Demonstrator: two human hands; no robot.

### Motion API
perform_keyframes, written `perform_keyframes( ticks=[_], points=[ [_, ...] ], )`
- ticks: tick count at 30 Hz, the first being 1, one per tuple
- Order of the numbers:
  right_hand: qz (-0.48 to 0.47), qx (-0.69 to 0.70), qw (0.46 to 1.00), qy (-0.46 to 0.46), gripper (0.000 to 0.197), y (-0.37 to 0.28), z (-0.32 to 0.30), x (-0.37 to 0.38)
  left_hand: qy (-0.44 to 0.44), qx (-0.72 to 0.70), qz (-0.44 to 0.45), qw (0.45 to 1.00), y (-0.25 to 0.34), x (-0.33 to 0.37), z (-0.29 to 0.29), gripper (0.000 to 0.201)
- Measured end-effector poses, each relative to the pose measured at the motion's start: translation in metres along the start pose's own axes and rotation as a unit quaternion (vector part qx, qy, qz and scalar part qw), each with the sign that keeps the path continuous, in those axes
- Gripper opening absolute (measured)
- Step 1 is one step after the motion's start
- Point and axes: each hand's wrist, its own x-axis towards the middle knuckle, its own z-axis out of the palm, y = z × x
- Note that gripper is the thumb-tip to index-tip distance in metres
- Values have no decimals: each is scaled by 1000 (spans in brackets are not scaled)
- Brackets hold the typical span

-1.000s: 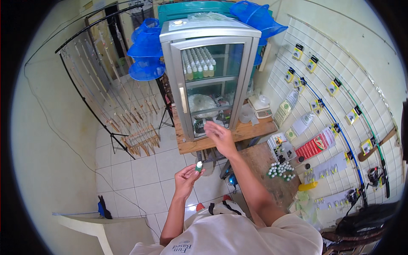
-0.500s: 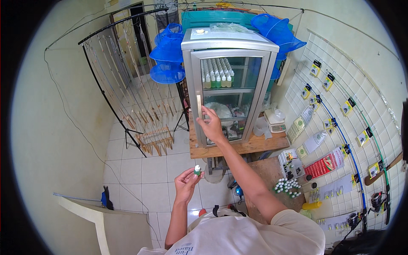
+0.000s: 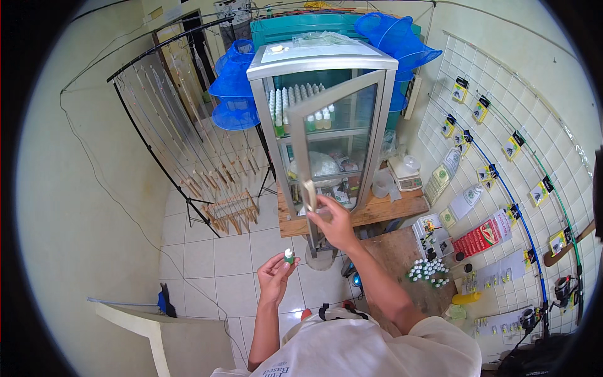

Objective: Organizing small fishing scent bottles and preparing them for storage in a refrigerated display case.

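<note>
My right hand [image 3: 333, 221] is closed on the pale door handle [image 3: 310, 195] of a glass-fronted display cabinet [image 3: 386, 94]. The framed glass door [image 3: 342, 125] stands partly swung out toward me. In my left hand [image 3: 275, 276], a small green bottle [image 3: 289, 256] with a white cap is held upright between the fingertips, below and left of the handle. Rows of similar white-capped bottles [image 3: 292, 97], some green and some yellowish, stand on the cabinet's top shelf. Lower shelves hold a white bundle [image 3: 321, 164] and assorted packages, partly seen through the glass.
The cabinet stands on a wooden table [image 3: 392, 210] with a small scale [image 3: 407, 176]. More white-capped bottles [image 3: 428, 271] cover part of a lower wooden table [image 3: 392, 251] at right. A wire grid [image 3: 496, 163] with hung packets lines the right wall. Blue mesh nets [image 3: 235, 88] hang beside the cabinet.
My right hand has pulled the handle toward me, and the cabinet door has swung from closed to partly open. My left hand still holds the bottle in nearly the same place.
</note>
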Motion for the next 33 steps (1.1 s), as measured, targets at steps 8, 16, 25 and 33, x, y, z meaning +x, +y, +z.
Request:
perform_keyframes(
  ticks=[8,16,25,33],
  points=[
    [-5,-109,972,210,23,-16,-101,-93,-12,3,-25,1000,-6,2,8,28],
    [31,-66,924,375,27,-10,-158,-112,-30,1,-45,999,-8,9,14,28],
    [43,-67,884,461,37,-14,-170,-105,-25,23,-59,998,-9,16,26,27],
    [53,-98,927,359,30,-73,-101,-125,-4,142,-15,990,-19,11,18,28]
  ],
)
